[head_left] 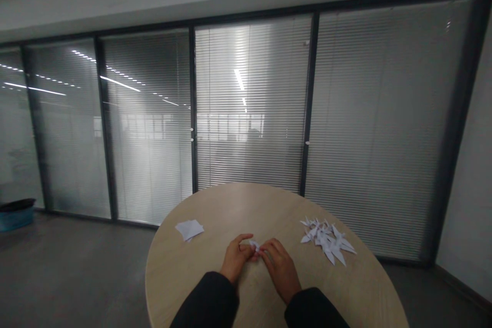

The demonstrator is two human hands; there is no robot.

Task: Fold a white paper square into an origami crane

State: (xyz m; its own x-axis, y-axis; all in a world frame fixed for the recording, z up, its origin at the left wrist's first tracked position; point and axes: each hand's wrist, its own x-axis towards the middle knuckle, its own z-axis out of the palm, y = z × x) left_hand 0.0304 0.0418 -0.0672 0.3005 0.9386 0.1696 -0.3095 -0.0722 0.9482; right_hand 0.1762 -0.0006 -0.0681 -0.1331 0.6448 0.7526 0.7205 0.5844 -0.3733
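Over the middle of the round table, a small piece of folded white paper [254,244] is pinched between both hands. My left hand [236,257] grips its left side, with the index finger raised and curved above it. From the right, the fingertips of my right hand [280,265] close on the paper's edge. Much of the paper is hidden by the fingers. To the right lies a pile of folded white paper cranes [326,238] with pointed tips. A small stack of white paper sheets [189,229] lies to the left.
The round wooden table [246,205] has its curved far edge near a glass partition with blinds [251,154]. On the floor at the far left stands a blue container [16,218] with something black on top.
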